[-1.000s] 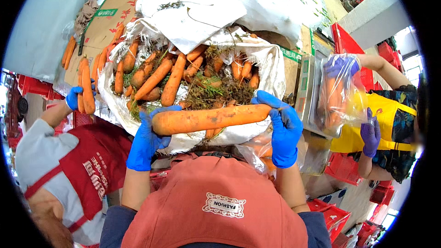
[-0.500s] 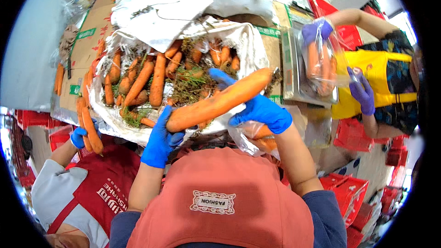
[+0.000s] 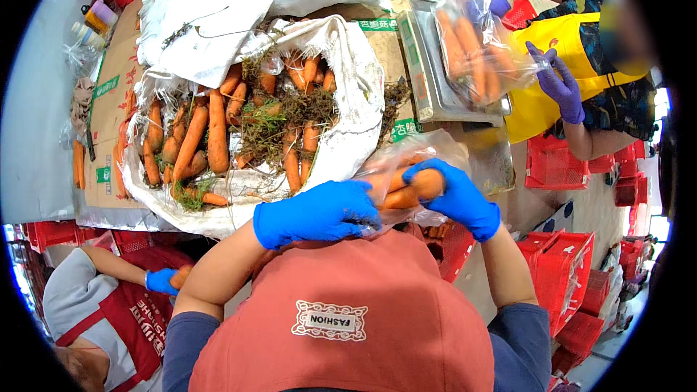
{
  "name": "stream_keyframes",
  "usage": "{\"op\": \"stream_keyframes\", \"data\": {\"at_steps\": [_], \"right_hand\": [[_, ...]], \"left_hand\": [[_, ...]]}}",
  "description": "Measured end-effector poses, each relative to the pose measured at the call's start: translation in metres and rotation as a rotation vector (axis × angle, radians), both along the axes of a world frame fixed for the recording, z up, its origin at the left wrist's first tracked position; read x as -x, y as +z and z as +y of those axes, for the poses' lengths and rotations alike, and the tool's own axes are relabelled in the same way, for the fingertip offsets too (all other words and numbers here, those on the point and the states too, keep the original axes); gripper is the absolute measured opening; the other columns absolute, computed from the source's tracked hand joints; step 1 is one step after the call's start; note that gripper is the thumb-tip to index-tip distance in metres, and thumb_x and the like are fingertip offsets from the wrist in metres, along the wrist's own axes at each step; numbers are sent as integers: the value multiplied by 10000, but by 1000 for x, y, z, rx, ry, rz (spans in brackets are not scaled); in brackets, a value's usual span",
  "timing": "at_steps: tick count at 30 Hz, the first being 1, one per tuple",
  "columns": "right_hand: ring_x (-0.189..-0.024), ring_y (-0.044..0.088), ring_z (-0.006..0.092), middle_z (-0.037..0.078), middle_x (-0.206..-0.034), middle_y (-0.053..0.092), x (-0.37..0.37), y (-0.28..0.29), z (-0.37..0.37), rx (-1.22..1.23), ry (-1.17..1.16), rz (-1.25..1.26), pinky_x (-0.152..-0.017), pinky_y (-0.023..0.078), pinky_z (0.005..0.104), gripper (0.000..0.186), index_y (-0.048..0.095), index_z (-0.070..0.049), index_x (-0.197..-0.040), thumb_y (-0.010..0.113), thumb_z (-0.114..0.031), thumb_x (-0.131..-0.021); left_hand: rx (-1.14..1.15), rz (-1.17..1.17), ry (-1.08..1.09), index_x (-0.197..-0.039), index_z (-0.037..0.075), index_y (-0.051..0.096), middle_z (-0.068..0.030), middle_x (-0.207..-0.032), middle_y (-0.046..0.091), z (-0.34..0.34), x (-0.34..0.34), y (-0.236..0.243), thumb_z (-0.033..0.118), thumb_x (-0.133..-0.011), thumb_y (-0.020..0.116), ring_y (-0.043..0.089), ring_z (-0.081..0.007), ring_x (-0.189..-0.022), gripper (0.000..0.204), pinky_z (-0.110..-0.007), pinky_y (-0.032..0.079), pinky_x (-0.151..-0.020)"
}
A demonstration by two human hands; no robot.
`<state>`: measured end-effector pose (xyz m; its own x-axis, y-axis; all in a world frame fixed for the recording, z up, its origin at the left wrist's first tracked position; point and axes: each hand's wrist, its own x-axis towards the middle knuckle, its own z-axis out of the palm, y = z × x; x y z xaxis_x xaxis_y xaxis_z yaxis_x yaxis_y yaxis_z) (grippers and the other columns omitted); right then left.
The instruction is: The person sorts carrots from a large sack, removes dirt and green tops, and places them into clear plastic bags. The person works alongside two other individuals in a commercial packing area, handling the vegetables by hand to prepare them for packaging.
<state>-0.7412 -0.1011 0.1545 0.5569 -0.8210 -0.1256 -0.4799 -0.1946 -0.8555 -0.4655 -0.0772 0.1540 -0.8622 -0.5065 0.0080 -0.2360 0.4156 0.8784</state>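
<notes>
My left hand (image 3: 316, 214), in a blue glove, is closed on the near left edge of a clear plastic bag (image 3: 441, 147). Several carrots lie inside the bag. My right hand (image 3: 461, 199), also blue-gloved, grips the thick end of a large carrot (image 3: 427, 184) at the bag, its fingers curled over the top. How far this carrot reaches into the bag is hard to make out. Just beyond my hands lies an open white woven sack (image 3: 356, 120), with several soil-marked carrots (image 3: 217, 131) and wilted green tops (image 3: 272, 127) in it.
At right, a person in a yellow apron (image 3: 541, 112) and purple gloves holds a bag of carrots (image 3: 472, 54) over a metal scale (image 3: 428, 101). A person in a red apron (image 3: 127, 330) stands at left, a blue glove on a carrot. Red crates (image 3: 559, 268) stand at the lower right.
The large carrot has gone from across both hands over the sack to the bag at right. My left hand has moved right onto the bag. The left co-worker's hand has dropped lower.
</notes>
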Motion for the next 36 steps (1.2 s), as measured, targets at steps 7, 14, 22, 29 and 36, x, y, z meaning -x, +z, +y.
{"op": "stream_keyframes", "data": {"at_steps": [7, 14, 22, 29, 36], "right_hand": [[-873, 578, 331, 170, -918, 607, -12, -84, -23, 541, 200, 738, -794, 456, 411, 200, 599, -23, -949, 481, -60, -793], [-1035, 531, 342, 193, -1103, 571, 19, -111, -44, 318, 184, 510, -900, 426, 404, 393, 581, -53, -1093, 664, -121, -715], [-1090, 495, 353, 181, -1178, 533, 4, -103, -34, 293, 237, 272, -949, 389, 398, 472, 516, -49, -1200, 611, -9, -740], [-1082, 479, 380, 191, -1168, 525, -13, -60, -28, 265, 324, 380, -947, 375, 425, 477, 491, -51, -1204, 638, -93, -752], [-982, 609, 249, 146, -1127, 599, -49, 29, -47, -339, 254, 100, -838, 482, 315, 351, 546, -25, -1194, 554, -29, -843]], "left_hand": [[591, -39, 86, -973, 208, 632, -8, -696, 523, 15, 0, 23, 123, -665, 642, 545, -194, -706, 320, -372, 412, -849], [520, 71, 220, -950, 175, 634, -23, -698, 515, 27, -3, 20, 161, -692, 619, 527, -213, -701, 259, -369, 388, -790], [-137, 190, 919, -1178, 111, 554, -106, -1146, 556, 10, -63, -34, 216, -789, 635, 485, -247, -1091, 412, -386, 367, -951], [146, -910, 1774, -1207, -41, 439, -243, -1036, 523, -25, -177, -154, 239, -691, 686, 543, -352, -921, 637, -440, 444, -814], [-174, -169, 1797, -1204, -66, 413, -230, -1106, 505, 3, -161, -83, 276, -646, 737, 539, -327, -976, 730, -400, 452, -819]]}}
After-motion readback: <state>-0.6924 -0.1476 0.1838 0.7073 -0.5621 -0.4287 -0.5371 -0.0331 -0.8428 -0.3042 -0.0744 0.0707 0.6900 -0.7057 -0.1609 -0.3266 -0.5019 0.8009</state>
